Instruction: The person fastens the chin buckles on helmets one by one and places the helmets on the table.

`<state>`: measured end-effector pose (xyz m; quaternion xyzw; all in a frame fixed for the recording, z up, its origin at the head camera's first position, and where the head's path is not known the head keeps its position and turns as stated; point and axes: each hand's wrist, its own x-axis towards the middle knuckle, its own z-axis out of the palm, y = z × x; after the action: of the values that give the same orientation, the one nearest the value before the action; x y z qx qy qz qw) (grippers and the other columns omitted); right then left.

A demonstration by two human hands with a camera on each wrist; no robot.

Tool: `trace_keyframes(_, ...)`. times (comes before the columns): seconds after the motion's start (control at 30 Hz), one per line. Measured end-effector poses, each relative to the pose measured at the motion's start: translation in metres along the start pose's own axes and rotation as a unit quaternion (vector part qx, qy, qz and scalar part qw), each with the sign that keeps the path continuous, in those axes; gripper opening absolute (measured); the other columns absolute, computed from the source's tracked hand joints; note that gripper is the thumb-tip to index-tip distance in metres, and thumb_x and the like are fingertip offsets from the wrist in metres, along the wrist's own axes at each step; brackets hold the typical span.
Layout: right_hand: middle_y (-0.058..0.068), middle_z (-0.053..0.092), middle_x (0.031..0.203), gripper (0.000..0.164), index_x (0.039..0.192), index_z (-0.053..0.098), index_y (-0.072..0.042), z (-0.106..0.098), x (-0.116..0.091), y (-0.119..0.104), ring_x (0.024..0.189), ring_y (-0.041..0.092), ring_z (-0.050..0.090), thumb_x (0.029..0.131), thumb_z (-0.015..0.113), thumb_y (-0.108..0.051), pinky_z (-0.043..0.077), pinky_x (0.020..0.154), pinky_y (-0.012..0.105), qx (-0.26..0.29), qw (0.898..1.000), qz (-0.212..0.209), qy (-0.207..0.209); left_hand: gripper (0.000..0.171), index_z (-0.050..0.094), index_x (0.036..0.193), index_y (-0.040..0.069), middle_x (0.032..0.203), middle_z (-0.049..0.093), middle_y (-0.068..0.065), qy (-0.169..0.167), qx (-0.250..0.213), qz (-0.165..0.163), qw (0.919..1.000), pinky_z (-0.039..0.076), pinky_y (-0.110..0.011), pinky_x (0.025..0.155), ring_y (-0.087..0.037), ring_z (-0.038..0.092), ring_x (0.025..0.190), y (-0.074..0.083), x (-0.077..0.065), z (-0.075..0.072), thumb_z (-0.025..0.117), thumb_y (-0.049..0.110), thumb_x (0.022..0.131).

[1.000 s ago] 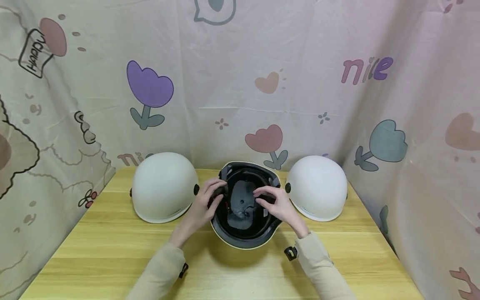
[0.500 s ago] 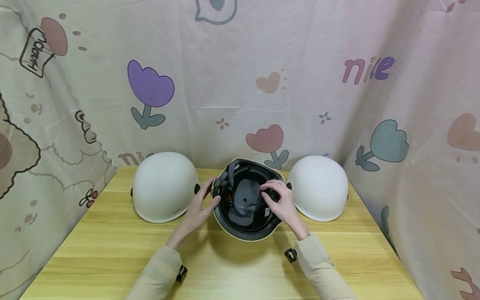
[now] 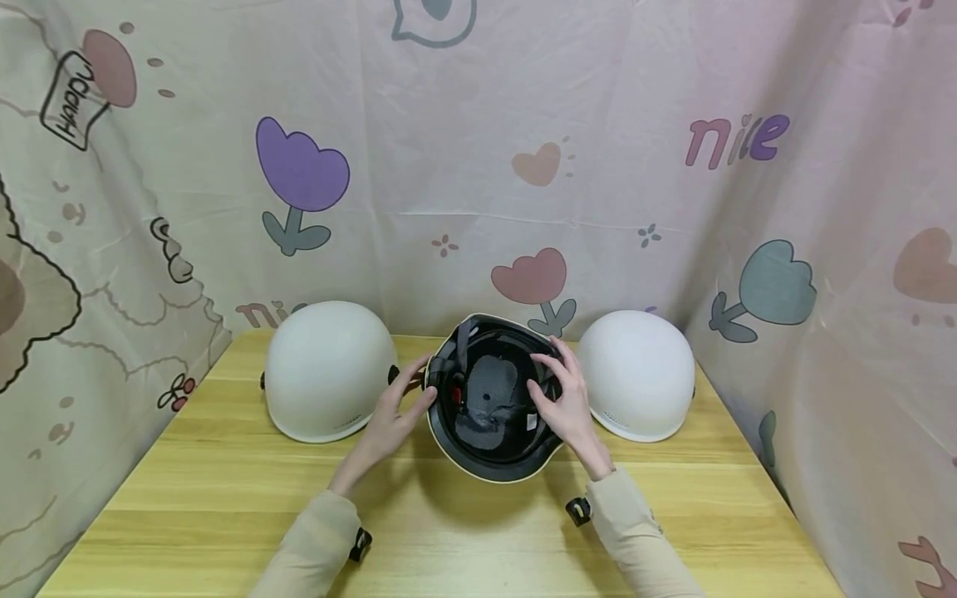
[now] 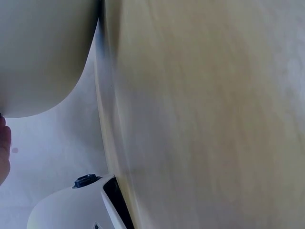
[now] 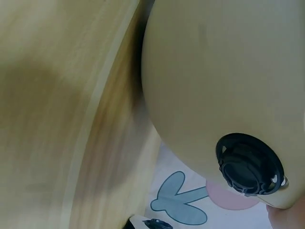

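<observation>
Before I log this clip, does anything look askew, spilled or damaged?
Only the middle helmet stands out: its dark inside faces the head camera, while the left helmet and right helmet sit dome-up. The left hand and right hand are at it, so this may be deliberate. No spill or damage shows.

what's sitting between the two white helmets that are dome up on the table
A third helmet, its open side and dark lining facing the camera, with the left hand and right hand at its sides. The head view shows this.
</observation>
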<state>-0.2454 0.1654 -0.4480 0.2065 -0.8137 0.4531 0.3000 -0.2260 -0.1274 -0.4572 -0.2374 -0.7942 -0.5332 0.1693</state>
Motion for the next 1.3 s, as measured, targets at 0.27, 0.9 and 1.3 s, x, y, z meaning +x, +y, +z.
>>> trace_keyframes(0.27, 0.022, 0.036, 0.158, 0.040, 0.126, 0.065, -0.006, 0.004, -0.002, 0.005, 0.149, 0.046, 0.027, 0.086, 0.070, -0.007, 0.024, 0.117, 0.069, 0.004, 0.999, 0.023, -0.023, 0.050, 0.043, 0.152, 0.009, 0.153, 0.050, -0.012, 0.000, -0.005, -0.001, 1.0000, 0.041, -0.047, 0.115, -0.028, 0.048, 0.138, 0.002, 0.000, -0.001, 0.055, 0.009, 0.103)
trace_keyframes(0.9, 0.018, 0.031, 0.162, 0.055, 0.138, 0.057, -0.009, 0.018, -0.010, 0.008, 0.153, 0.043, 0.022, 0.087, 0.074, -0.021, 0.022, 0.120, 0.066, 0.028, 0.994, 0.095, -0.057, 0.050, 0.037, 0.157, 0.025, 0.160, 0.042, 0.000, -0.006, -0.005, -0.012, 0.9999, 0.023, -0.010, 0.118, -0.013, 0.036, 0.150, 0.007, -0.002, -0.007, 0.044, 0.014, 0.108)
trace_keyframes(1.3, 0.017, 0.027, 0.165, 0.057, 0.141, 0.055, -0.013, 0.023, -0.016, 0.010, 0.153, 0.040, 0.024, 0.088, 0.074, -0.022, 0.024, 0.120, 0.066, 0.046, 0.987, 0.127, -0.083, 0.050, 0.041, 0.155, 0.019, 0.158, 0.046, -0.004, 0.019, -0.008, 0.019, 0.9996, 0.027, -0.009, 0.117, -0.007, 0.039, 0.145, 0.008, 0.000, -0.006, 0.046, 0.007, 0.106)
